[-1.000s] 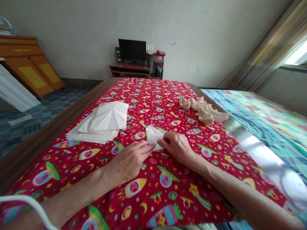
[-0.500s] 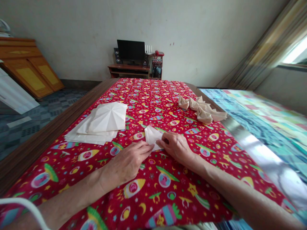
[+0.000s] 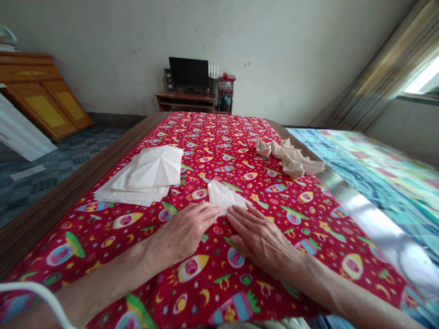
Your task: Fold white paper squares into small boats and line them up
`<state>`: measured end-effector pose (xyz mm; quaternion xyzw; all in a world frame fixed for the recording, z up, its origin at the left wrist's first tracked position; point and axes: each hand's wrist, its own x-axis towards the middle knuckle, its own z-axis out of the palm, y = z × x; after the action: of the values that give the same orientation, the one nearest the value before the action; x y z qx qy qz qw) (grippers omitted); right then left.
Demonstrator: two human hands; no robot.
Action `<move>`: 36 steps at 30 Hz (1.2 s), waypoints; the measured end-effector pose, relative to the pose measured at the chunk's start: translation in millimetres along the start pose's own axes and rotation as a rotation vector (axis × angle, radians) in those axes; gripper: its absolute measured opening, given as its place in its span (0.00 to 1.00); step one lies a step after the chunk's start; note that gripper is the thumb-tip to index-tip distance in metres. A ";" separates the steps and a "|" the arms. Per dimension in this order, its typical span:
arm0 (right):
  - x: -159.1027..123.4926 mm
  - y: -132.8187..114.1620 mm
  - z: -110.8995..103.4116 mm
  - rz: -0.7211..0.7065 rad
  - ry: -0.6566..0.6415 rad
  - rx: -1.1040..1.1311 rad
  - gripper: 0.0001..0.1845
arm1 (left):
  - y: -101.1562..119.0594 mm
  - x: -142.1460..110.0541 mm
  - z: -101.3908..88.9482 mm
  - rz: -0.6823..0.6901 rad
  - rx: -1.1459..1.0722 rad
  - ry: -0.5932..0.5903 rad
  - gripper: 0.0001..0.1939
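The left hand, fingers together, and the right hand, thumb apart, are lying flat, apparently pressing the near edge of the folded paper, which is resting between the table's side edges.

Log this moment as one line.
left hand: touching folded paper; right hand: palm down, touching it; paper stack: left; folded pieces: right

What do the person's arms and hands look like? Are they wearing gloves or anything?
No gloves! The left hand and right hand are bare, and no rings show. The left forearm and right forearm have no sleeves, watch or bracelet in sight. A white cord curves across the picture near the left forearm, but I can't tell what it belongs to.
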<state>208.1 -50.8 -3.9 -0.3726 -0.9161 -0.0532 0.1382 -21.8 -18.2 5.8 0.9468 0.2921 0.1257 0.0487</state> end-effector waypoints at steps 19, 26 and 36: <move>15.3 7.8 -0.2 -0.040 0.114 -0.132 0.15 | -12.7 8.9 -0.8 0.059 0.054 -0.018 0.26; 11.0 12.5 2.1 -0.002 0.153 -0.134 0.14 | -37.4 15.3 -0.3 0.051 0.011 -0.011 0.24; 33.5 26.4 0.2 0.225 0.056 -0.106 0.12 | -58.0 43.5 -2.4 0.007 -0.358 0.002 0.09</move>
<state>203.5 -9.5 5.6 -0.4780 -0.8603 -0.0960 0.1490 -19.1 54.3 7.6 0.9240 0.2617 0.1768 0.2158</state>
